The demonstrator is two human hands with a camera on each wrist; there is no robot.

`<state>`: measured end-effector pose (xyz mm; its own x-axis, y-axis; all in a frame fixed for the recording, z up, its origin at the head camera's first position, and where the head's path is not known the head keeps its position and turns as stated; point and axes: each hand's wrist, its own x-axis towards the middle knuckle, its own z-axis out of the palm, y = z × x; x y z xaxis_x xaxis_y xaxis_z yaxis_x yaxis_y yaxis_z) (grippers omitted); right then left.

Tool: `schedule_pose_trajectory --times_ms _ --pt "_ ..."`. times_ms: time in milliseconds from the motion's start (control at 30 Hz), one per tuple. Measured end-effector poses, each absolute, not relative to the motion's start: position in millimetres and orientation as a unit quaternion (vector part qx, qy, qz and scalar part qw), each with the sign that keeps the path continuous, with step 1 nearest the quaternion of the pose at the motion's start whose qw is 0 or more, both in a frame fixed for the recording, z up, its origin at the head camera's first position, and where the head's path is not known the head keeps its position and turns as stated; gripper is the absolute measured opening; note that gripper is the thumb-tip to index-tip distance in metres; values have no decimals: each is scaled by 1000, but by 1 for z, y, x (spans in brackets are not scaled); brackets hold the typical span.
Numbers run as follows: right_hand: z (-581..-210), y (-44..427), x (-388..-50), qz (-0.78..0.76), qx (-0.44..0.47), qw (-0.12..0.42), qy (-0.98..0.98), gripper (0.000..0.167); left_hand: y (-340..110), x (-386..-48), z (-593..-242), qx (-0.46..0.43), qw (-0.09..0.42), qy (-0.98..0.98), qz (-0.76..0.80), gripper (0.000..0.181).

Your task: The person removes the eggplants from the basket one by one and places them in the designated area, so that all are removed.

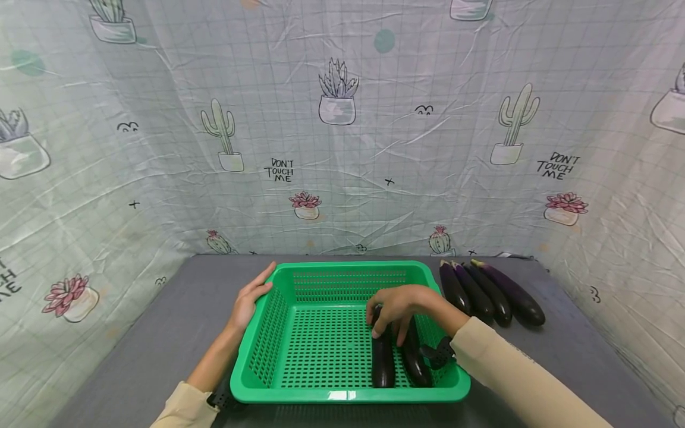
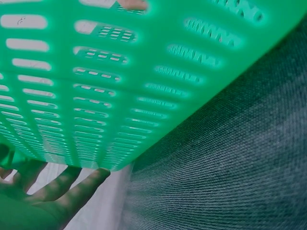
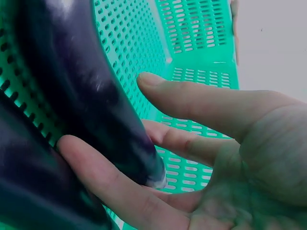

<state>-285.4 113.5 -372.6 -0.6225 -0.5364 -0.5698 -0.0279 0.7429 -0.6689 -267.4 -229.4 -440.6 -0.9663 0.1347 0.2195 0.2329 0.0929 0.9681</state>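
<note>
- Eggplants (image 1: 383,359) lie two abreast at the right side of a green plastic basket (image 1: 350,395), set on a gray bench (image 1: 176,333) before a sheet (image 1: 342,154) printed with potted cacti

- Right hand (image 1: 398,306) reaches down over the pair, its fingers slightly bent and spread about the far end of the left one; the right wrist view shows the thumb apart from the dark skin, so the fingers appear released rather than grasping

- Left hand (image 1: 250,297) rests on the opposite side of the basket, fingers stretched along the rim and outer wall, touching the plastic without clenching

- Four more eggplants (image 1: 514,294) rest in a bunch on the bench just beside the basket's far right corner, stem ends pointing away from the person, neither hand touching them

- Work in hand appears to be laying eggplants side by side in the basket, the left one being set down or straightened

- Next move seems to call for the right fingers to clear that far end without nudging either eggplant, then reach over the rim toward the bunch, with the left hand steadying the basket
</note>
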Motion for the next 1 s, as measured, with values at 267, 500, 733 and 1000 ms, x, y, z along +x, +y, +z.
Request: schedule_pose_trajectory --times_ms 267,500,733,1000 --pt "-374 110 -287 -326 -168 381 849 33 -231 -265 -441 -123 49 -746 -652 56" --pt "-373 112 -289 -335 -188 363 849 33 -230 -266 -440 -125 40 -740 -660 56" --pt "-370 114 -288 -335 -208 336 856 27 -229 -266 -441 -129 37 -727 -674 57" --pt "-367 119 -290 -361 -234 324 843 26 -229 -267 -440 -126 29 -715 -687 57"
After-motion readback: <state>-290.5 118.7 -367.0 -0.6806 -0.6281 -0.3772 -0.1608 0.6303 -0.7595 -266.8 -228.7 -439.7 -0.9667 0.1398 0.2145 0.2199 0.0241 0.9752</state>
